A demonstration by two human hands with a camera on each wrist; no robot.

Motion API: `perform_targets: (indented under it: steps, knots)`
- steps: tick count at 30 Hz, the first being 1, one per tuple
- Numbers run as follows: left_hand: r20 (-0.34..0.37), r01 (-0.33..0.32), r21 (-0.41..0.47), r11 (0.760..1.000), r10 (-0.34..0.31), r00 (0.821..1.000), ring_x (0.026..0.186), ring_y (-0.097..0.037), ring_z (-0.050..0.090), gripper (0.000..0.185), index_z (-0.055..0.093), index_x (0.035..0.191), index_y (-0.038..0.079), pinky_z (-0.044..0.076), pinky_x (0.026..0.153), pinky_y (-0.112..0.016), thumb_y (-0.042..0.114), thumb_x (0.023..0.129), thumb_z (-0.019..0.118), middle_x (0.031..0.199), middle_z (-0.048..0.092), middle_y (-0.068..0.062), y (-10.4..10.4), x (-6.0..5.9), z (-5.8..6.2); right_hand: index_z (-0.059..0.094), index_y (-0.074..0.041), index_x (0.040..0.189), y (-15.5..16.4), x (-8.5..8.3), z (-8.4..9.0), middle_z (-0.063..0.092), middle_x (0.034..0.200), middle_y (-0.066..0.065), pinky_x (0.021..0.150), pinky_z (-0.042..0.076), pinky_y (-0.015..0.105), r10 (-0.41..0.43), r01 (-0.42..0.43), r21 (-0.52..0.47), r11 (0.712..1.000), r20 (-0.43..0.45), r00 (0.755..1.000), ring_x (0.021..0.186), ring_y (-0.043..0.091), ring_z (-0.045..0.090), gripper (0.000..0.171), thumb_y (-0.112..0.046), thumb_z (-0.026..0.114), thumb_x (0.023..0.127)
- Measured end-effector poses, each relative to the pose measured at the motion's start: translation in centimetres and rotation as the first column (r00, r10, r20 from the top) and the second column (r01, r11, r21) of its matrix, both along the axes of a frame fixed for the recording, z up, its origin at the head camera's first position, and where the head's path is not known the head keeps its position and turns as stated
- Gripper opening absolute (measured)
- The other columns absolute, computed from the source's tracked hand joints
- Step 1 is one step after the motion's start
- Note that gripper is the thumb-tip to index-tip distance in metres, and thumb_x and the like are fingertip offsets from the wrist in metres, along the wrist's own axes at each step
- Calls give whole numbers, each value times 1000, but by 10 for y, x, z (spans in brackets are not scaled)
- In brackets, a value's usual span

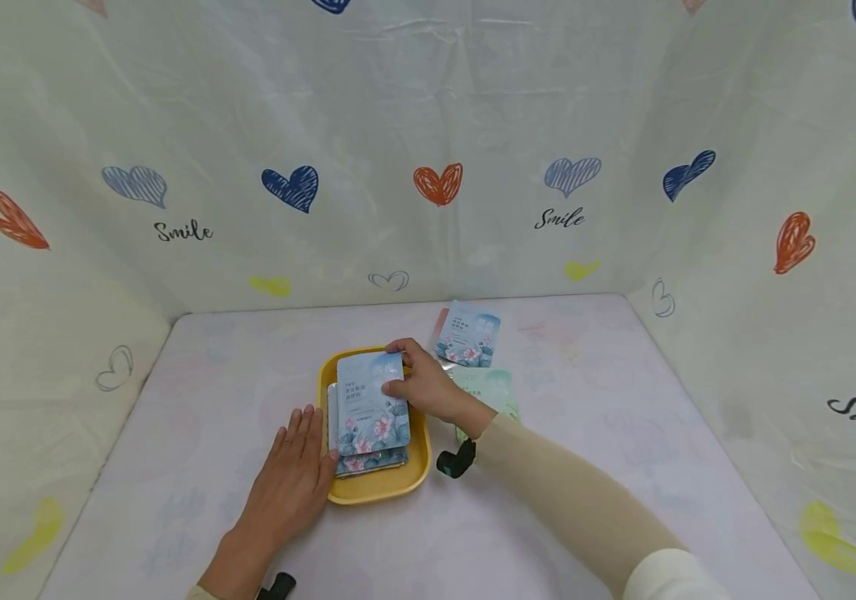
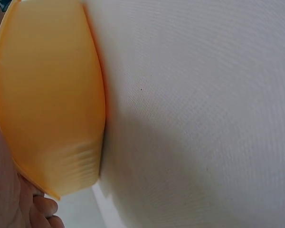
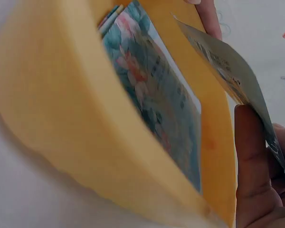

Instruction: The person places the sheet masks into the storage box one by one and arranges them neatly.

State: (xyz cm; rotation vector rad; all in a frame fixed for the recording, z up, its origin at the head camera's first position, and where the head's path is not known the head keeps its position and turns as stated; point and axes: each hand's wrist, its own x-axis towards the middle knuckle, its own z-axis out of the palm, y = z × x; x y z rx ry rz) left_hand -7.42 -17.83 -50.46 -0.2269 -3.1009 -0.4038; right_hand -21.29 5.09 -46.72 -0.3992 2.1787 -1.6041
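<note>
Our left hand lies flat on the bench, fingers straight, grip open, fingertips against the left wall of the yellow tray. In the tray we see a stack of packets. Above the stack, our right hand pinches the top blue packet by its far right edge. Right of the tray lie a second blue packet and a green packet.

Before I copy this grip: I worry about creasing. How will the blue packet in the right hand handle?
The packet looks thin and flat, so probably light and bendy. The right hand pinches one edge, and the right wrist view shows it slightly curved. Its glossy face may slide over the stack in the tray.
</note>
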Motion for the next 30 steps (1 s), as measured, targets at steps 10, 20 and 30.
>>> perform_targets:
  steps: [10,20,30]
  knots:
    - [5,0,14,1000,0,1000,161,-44,18,73,18,165,-7,19,130,-63,34,112,47,172,22,-27,0,0,0,46,-15,147,-18,4,-5,65,137,14,93,64,38,16,-8,137,991,-52,999,100,20,70,55,-10,74,99]
    - [17,-6,23,1000,5,1000,161,-44,18,74,18,165,-7,19,130,-62,33,112,48,172,22,-26,0,-1,1,44,-15,151,-25,9,-8,65,135,10,97,62,35,77,-42,265,963,-123,989,104,17,67,60,-13,75,99]
    - [25,1,31,1000,-2,1000,162,-44,16,72,17,165,-7,18,131,-62,34,113,46,173,20,-26,0,0,0,42,-20,156,-25,17,-5,60,142,5,103,59,36,181,-45,471,881,-247,952,108,17,62,68,-26,78,98]
